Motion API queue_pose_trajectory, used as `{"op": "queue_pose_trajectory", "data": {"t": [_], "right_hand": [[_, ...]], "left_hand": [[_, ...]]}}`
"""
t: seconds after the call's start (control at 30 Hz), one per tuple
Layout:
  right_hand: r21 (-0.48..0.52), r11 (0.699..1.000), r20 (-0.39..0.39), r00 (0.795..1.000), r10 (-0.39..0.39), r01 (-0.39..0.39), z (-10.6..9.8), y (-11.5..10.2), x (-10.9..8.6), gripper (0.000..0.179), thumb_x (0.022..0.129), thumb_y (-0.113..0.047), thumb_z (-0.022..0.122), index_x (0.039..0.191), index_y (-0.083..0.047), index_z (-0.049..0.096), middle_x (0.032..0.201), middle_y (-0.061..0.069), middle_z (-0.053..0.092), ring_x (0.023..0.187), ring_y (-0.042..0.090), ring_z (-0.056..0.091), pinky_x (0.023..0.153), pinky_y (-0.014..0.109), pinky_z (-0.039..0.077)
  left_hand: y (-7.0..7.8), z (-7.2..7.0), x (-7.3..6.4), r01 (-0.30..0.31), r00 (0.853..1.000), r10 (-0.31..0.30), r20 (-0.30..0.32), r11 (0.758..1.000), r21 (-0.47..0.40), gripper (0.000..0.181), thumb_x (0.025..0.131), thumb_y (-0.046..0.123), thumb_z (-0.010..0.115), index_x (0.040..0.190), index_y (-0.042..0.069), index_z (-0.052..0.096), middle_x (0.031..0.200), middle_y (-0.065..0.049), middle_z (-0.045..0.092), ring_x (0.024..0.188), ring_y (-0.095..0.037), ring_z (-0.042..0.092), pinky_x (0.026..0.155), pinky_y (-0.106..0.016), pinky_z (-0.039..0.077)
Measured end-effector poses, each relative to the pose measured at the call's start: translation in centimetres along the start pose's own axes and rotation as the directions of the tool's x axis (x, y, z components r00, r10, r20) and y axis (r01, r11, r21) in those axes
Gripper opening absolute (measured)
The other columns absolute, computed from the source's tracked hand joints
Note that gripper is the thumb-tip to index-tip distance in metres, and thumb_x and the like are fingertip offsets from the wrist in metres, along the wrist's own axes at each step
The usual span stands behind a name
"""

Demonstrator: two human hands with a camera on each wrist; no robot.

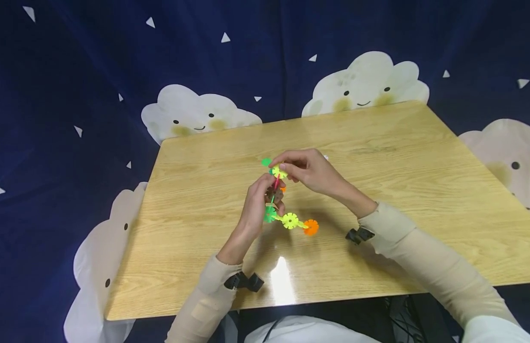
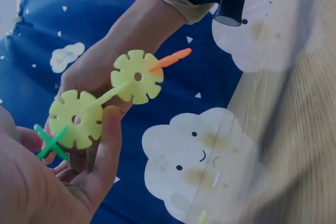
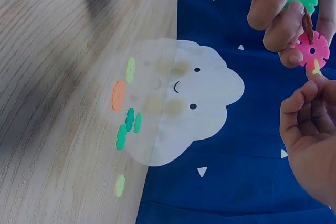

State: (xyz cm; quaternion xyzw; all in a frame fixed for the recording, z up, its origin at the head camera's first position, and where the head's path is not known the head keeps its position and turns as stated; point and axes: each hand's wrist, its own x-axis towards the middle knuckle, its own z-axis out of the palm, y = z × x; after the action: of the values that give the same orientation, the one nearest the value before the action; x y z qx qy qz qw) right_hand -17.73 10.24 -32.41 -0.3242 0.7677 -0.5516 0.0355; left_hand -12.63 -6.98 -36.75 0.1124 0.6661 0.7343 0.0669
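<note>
My left hand (image 1: 257,202) grips a chain of notched plastic discs above the table. From it hang a green disc (image 1: 270,214), a yellow disc (image 1: 290,220) and an orange disc (image 1: 311,227). At the chain's upper end, my right hand (image 1: 315,171) pinches a yellow disc (image 1: 279,172) against a pink disc (image 3: 313,50). Two linked yellow discs (image 2: 76,119) cross in front of the hands in the left wrist view, beside a green piece (image 2: 52,143). Fingers partly hide the chain's middle.
Loose discs lie on the wooden table (image 1: 196,190) beyond the hands, among them an orange disc (image 3: 118,95), a yellow-green disc (image 3: 130,70) and several green ones. A dark blue curtain (image 1: 273,57) with cloud shapes stands behind the table.
</note>
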Motion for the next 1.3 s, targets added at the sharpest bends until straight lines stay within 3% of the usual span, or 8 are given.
{"op": "queue_pose_trajectory", "data": {"t": [0.1, 0.3, 0.47, 0.63, 0.87, 0.97, 1.1, 1.3], "right_hand": [[0.005, 1.000, 0.023, 1.000, -0.004, 0.004, 0.0, -0.6, 0.0, 0.019, 0.098, -0.002, 0.056, 0.109, -0.004, 0.071, 0.075, 0.014, 0.060, 0.055, 0.022, 0.042, 0.046, 0.022, 0.032], [-0.007, 1.000, 0.108, 0.994, -0.010, 0.010, 0.3, -0.7, 0.1, 0.020, 0.099, -0.006, 0.056, 0.112, -0.004, 0.070, 0.094, 0.007, 0.069, 0.060, 0.015, 0.042, 0.054, 0.022, 0.038], [-0.053, 0.998, 0.120, 0.992, -0.028, 0.034, 0.7, -0.7, 0.3, 0.019, 0.098, -0.009, 0.058, 0.115, -0.009, 0.067, 0.078, 0.011, 0.062, 0.057, 0.016, 0.041, 0.053, 0.024, 0.035], [-0.008, 1.000, 0.105, 0.994, -0.020, 0.021, 1.1, -0.4, 0.7, 0.010, 0.095, -0.008, 0.062, 0.105, -0.007, 0.062, 0.067, 0.019, 0.051, 0.053, 0.015, 0.039, 0.052, 0.025, 0.034], [0.038, 0.999, 0.112, 0.993, -0.024, 0.020, 1.7, 0.9, 1.1, 0.006, 0.094, -0.007, 0.064, 0.099, -0.006, 0.063, 0.069, 0.023, 0.053, 0.055, 0.019, 0.045, 0.053, 0.025, 0.037], [0.048, 0.999, 0.101, 0.995, -0.022, 0.018, 1.4, 2.0, 1.3, 0.008, 0.097, -0.013, 0.061, 0.103, -0.010, 0.064, 0.070, 0.022, 0.055, 0.058, 0.024, 0.049, 0.052, 0.028, 0.038], [0.039, 0.999, 0.060, 0.998, -0.014, 0.011, 0.6, 3.5, 1.7, 0.013, 0.101, -0.021, 0.054, 0.107, -0.015, 0.063, 0.071, 0.015, 0.055, 0.060, 0.030, 0.051, 0.051, 0.030, 0.040], [-0.108, 0.989, 0.013, 0.994, 0.107, -0.105, 0.0, 6.1, 2.1, 0.009, 0.099, -0.018, 0.057, 0.099, -0.014, 0.065, 0.072, 0.011, 0.058, 0.060, 0.031, 0.053, 0.052, 0.029, 0.043]], "left_hand": [[0.0, 0.0, 0.1, 0.023, 1.000, -0.023, 0.000, 1.000, -0.013, 0.044, 0.103, 0.037, 0.033, 0.103, -0.001, 0.054, 0.071, -0.004, 0.046, 0.048, -0.022, 0.054, 0.050, -0.032, 0.048], [-0.2, 0.2, -0.1, 0.069, 0.997, -0.069, 0.015, 0.998, 0.004, 0.050, 0.103, 0.044, 0.027, 0.105, 0.001, 0.052, 0.059, -0.002, 0.050, 0.047, -0.022, 0.059, 0.051, -0.035, 0.051], [-0.3, 0.3, 0.0, 0.058, 0.998, -0.058, 0.010, 0.998, -0.010, 0.051, 0.104, 0.046, 0.027, 0.098, 0.003, 0.054, 0.054, -0.002, 0.050, 0.043, -0.021, 0.057, 0.047, -0.035, 0.051], [-0.5, 0.4, -0.2, 0.048, 0.998, -0.050, -0.033, 0.997, -0.057, 0.053, 0.105, 0.046, 0.024, 0.090, 0.004, 0.052, 0.053, -0.001, 0.050, 0.040, -0.017, 0.054, 0.044, -0.037, 0.053], [-0.7, 0.3, -0.3, 0.066, 0.989, -0.074, -0.128, 0.995, -0.069, 0.055, 0.105, 0.049, 0.026, 0.081, 0.007, 0.052, 0.053, 0.000, 0.048, 0.038, -0.015, 0.048, 0.041, -0.030, 0.047], [-0.8, 0.2, -0.3, 0.049, 0.985, -0.061, -0.159, 0.996, -0.076, 0.054, 0.105, 0.048, 0.028, 0.082, 0.006, 0.053, 0.056, 0.001, 0.047, 0.040, -0.015, 0.046, 0.040, -0.028, 0.045], [-0.8, 0.0, -0.2, -0.014, 0.986, 0.000, -0.165, 0.996, -0.085, 0.054, 0.105, 0.047, 0.026, 0.086, 0.004, 0.053, 0.060, 0.001, 0.046, 0.041, -0.015, 0.044, 0.041, -0.027, 0.043], [-0.8, -0.1, -0.3, -0.057, 0.987, 0.038, -0.156, 0.991, -0.118, 0.062, 0.104, 0.052, 0.025, 0.090, -0.002, 0.050, 0.061, 0.002, 0.046, 0.042, -0.014, 0.042, 0.042, -0.025, 0.040]]}}
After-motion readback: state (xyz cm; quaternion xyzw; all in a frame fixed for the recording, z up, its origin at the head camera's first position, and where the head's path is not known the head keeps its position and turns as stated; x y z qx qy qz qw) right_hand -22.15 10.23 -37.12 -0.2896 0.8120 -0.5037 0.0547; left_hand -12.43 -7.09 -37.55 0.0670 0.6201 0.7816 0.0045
